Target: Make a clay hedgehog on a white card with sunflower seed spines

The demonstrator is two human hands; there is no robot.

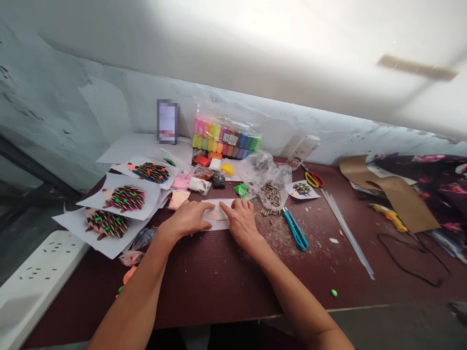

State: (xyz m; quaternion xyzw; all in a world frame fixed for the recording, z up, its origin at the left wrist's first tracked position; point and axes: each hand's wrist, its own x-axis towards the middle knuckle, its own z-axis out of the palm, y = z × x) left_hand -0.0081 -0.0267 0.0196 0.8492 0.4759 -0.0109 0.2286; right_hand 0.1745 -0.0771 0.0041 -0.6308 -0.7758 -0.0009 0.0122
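Note:
A small white paper point(219, 224) with a faint drawn outline lies on the dark red table between my hands. My left hand point(189, 218) rests at its left edge, thumb and fingers apart. My right hand point(241, 218) is on its right side, the index finger stretched onto the paper and the other fingers bent. Peach clay point(178, 198) in a wrapper sits just behind my left hand. Green clay point(241, 189) lies behind my right hand, beside a plastic bag point(272, 189) of striped seeds.
Seed-covered hedgehog pictures point(126, 198) lie at left near a white power strip point(44, 277). Rightward are a teal cutter point(295, 228), scissors point(314, 179), clear sticks point(348, 233) and a yellow glue gun point(390, 216). Coloured clay packs point(226, 138) and a phone point(168, 121) stand behind.

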